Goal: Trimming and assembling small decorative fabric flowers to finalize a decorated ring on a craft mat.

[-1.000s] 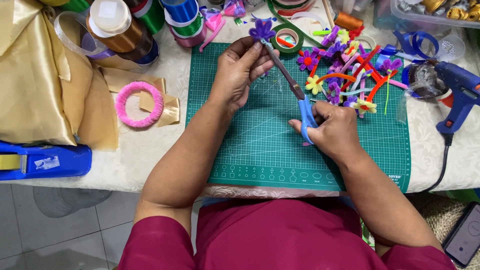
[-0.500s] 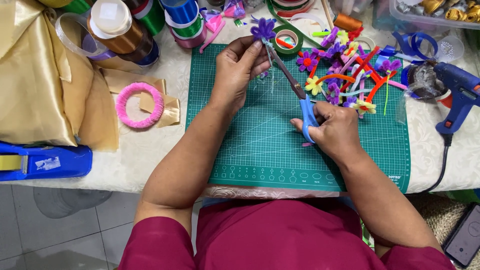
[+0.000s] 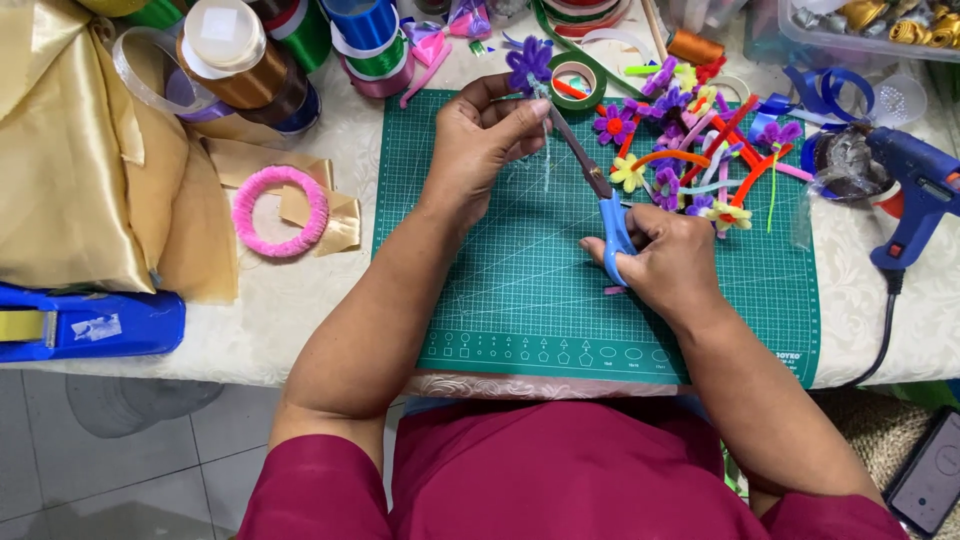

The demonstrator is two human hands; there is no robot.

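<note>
My left hand [image 3: 482,138] pinches a purple pipe-cleaner flower [image 3: 528,62] by its pale stem, held over the far edge of the green cutting mat [image 3: 520,300]. My right hand [image 3: 668,258] grips blue-handled scissors [image 3: 598,196], whose blades point up and left to the stem just below the flower, beside my left fingertips. A small pink scrap [image 3: 612,291] lies on the mat under my right hand.
A pile of colourful pipe-cleaner flowers [image 3: 690,135] lies at the mat's far right. A blue glue gun [image 3: 915,200] rests at right. Ribbon spools [image 3: 290,50] stand at the back, gold fabric [image 3: 80,170], a pink ring [image 3: 280,210] and a blue tape dispenser [image 3: 90,322] at left.
Hardly any: my hands and the scissors have held almost still, the blades staying at the stem under the purple flower.
</note>
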